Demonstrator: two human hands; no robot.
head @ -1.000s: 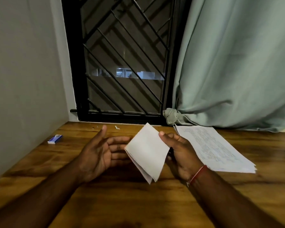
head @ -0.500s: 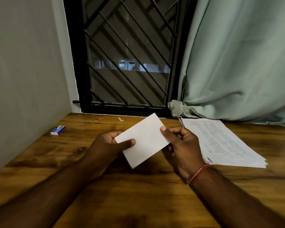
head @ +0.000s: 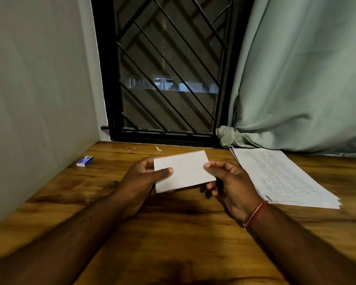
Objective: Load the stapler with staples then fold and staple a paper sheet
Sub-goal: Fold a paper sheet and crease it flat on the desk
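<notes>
A folded white paper sheet (head: 186,171) is held flat above the wooden table (head: 173,233), between both hands. My left hand (head: 140,182) pinches its left edge, thumb on top and fingers underneath. My right hand (head: 232,184) holds the right edge with the thumb tip on top and fingers curled below. A small blue and white staple box (head: 85,161) lies at the far left of the table near the wall. No stapler is visible.
A stack of printed sheets (head: 282,177) lies on the table to the right of my right hand. A grey wall (head: 35,99) borders the left; a barred window (head: 169,79) and a green curtain (head: 300,79) stand behind.
My left hand, open a second ago, has taken hold of the sheet's left edge. The sheet has turned from hanging tilted in my right hand to lying level between both hands.
</notes>
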